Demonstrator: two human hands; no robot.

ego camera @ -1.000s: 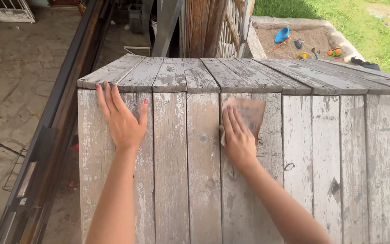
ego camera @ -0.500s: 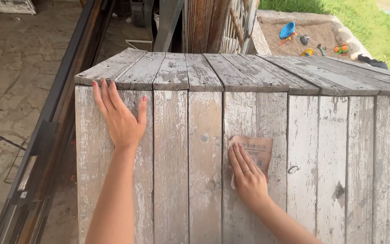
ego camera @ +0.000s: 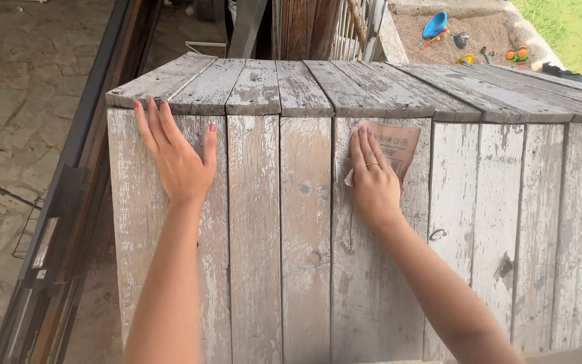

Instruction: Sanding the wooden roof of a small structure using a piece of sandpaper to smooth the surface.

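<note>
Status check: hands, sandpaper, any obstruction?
Left hand flat on the weathered plank box. Right hand pressing sandpaper near top edge. Nothing in the way.

Weathered grey plank surface (ego camera: 257, 222) with flaking white paint is standing upright on stone paving (ego camera: 21, 114), a brown sandpaper sheet (ego camera: 399, 143) lying flat against one board near the top edge.

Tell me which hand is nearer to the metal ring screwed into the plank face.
Right. The right hand presses the sandpaper sheet up and left of the metal ring, one plank over. The left hand lies flat near the box's left corner, several planks away.
</note>
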